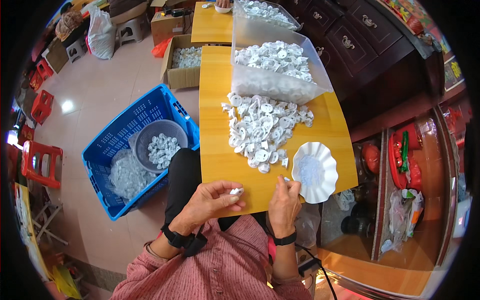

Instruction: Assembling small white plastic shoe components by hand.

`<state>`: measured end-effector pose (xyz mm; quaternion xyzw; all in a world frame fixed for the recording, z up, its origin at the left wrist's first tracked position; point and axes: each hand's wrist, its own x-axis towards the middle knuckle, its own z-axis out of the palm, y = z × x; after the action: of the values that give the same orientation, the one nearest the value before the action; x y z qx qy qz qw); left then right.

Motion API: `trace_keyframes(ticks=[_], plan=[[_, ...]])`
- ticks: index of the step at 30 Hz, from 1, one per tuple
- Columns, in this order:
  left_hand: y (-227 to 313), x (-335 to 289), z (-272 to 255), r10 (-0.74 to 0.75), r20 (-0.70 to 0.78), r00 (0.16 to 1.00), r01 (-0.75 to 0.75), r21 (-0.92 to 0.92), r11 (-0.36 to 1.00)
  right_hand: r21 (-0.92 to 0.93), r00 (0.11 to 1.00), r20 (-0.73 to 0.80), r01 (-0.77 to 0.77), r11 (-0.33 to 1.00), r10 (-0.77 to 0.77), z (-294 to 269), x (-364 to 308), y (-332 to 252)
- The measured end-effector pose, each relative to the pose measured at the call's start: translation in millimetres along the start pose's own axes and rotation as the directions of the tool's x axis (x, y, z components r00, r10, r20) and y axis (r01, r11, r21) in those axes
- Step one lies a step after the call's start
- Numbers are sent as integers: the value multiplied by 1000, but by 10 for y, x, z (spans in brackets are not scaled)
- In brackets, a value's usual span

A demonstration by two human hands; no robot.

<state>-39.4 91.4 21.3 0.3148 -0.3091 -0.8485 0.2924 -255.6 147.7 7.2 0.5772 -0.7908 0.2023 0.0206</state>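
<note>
Between the thumb and fingers of my left hand (212,201) is a small white plastic part (236,191), held just over the near edge of the wooden table (215,165). My right hand (284,206) is closed in a pinch beside a white scalloped dish (327,172). A tiny pale bit shows at its fingertips, too small to name. Inside the dish lie small translucent bluish pieces (310,170). Beyond both hands spreads a loose heap of similar white plastic parts (262,125).
A clear plastic bin (280,85) full of white parts stands behind the heap. On the floor at left is a blue crate (105,135) with a grey basket (145,135) and bagged parts. A cardboard box (182,77) sits behind it; dark cabinets (350,40) line the right.
</note>
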Motion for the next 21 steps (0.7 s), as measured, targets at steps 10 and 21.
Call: trace_keyframes(ticks=[10,21], plan=[[31,48,-60,26,-9,1000,-26,-57,998,289,986,-129,140,947,-106,-68,-108,-88],[61,10,-141,25,27,999,-19,-196,980,88,875,189,438,895,-446,-297,-136,-220]])
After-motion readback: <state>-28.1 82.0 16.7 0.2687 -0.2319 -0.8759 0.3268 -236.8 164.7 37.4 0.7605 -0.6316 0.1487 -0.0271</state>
